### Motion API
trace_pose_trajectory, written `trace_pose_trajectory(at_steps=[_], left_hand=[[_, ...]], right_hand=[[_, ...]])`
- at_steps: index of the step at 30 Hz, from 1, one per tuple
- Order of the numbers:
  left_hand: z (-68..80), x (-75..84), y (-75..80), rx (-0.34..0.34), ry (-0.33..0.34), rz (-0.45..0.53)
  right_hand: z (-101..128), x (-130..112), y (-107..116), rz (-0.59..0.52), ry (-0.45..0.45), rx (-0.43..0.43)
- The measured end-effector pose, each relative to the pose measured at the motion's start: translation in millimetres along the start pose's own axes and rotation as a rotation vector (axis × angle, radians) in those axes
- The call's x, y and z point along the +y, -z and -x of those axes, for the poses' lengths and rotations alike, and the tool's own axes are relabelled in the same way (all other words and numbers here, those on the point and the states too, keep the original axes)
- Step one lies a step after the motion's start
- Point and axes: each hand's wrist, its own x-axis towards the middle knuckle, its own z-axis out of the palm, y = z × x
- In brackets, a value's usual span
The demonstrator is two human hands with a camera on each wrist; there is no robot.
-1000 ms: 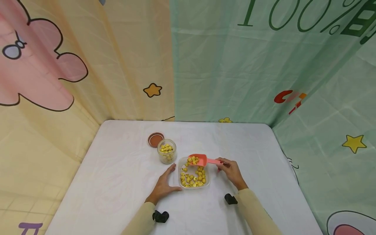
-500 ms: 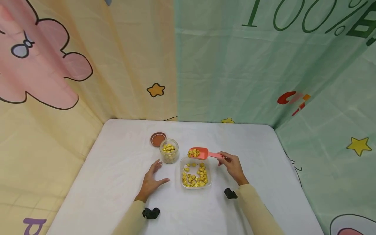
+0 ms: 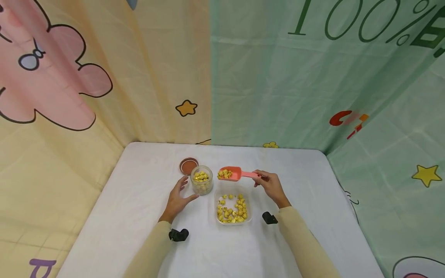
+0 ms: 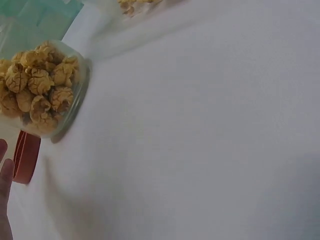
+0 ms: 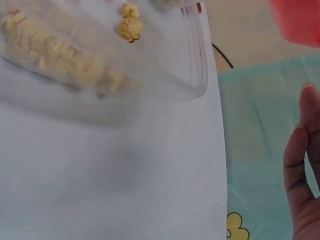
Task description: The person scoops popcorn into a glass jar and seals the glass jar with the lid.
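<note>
Head view, items listed largest first.

Surface (image 3: pixel 146 216): white cloth-covered top filling the lower half of the frame, with printed curtains behind it.

Tray (image 3: pixel 232 221): clear, shallow, at lower centre. Yellow popcorn (image 3: pixel 232 210) covers roughly its nearer half; the farther part is mostly bare. Right wrist view shows its clear rim (image 5: pixel 195 75) and a few kernels at upper left.

Right hand (image 3: pixel 271 185): right of centre, fingers pinched on the handle of the scoop.

Left hand (image 3: pixel 178 197): left of the jar, fingers spread and relaxed, holding nothing; whether the thumb touches the jar's base cannot be told. Left wrist view shows only fingertips (image 4: pixel 5 172) at the lower left edge.

Jar (image 3: pixel 201 180): clear glass, open, upright, just left of and above the tray. Popcorn reaches near its mouth in the left wrist view (image 4: pixel 37 87).

Scoop (image 3: pixel 233 173): salmon-pink, held level above the surface, between jar and tray, bowl toward the jar, carrying a small load of popcorn not yet tipped out.

Lid (image 3: pixel 189 166): brown, round, lying flat just behind the jar.

Progress, as judged: jar appears nearly full; the current scoopful is undelivered, popcorn remains in the tray, and the lid is still off.
</note>
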Motion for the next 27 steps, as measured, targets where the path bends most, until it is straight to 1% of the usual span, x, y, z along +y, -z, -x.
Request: trace_pose_trajectory(at_steps=[2,4,8,9,16,23,27], left_hand=[[-5.6,4.4,-1.5,-0.007,-0.022,-0.002],[-10.9,8.4,-2.1,-0.018,-0.033,-0.013],[-19.9,13.2,-3.0,-0.038,-0.012,-0.032],[-21.5,14.2,-3.5,-0.044,-0.005,-0.036],[-29.8,17.8,-8.2,-0.058,0.023,-0.045],[-34.3,18.0,-10.3,-0.064,0.052,-0.045],[-36.9,18.3,-11.9,-0.068,0.077,-0.042]], right_hand=[[-4.5,-4.5,-2.0,-0.003,0.008,-0.010],[-12.0,1.3,-5.2,-0.013,0.008,-0.013],[-25.8,14.2,-13.1,-0.015,0.033,-0.017],[-27.8,13.8,-14.7,-0.019,0.035,-0.019],[-29.8,-19.1,-20.9,-0.017,0.070,-0.052],[-47.8,4.4,-31.3,0.000,0.043,-0.069],[-52.4,4.6,-35.8,0.030,0.050,-0.076]])
